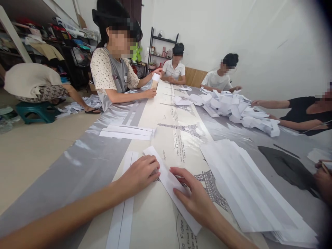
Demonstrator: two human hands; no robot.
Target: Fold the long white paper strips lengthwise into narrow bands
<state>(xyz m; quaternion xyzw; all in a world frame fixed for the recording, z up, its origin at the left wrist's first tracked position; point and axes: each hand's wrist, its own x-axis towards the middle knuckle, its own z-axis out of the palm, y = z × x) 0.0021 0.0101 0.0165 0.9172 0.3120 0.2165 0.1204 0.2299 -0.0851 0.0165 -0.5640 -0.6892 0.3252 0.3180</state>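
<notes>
A white folded paper strip [169, 185] lies slantwise on the table in front of me. My left hand [141, 169] is at its upper left edge, fingers curled together and gripping that edge. On the strip's right side rests my right hand [190, 190], thumb and fingers apart, fingertips touching the paper. Beneath my left forearm are white paper strips with dark lines [121, 218]. More lined strips [127, 132] lie farther up the table. To the right of my right hand sits a fanned stack of white paper sheets [249, 190].
The table's cloth [64, 176] is grey with a printed cream band. A heap of folded white paper [228, 107] covers the far right. A dark grey flat piece [285, 166] lies at right. Several people sit around; one at left holds a paper piece [155, 81].
</notes>
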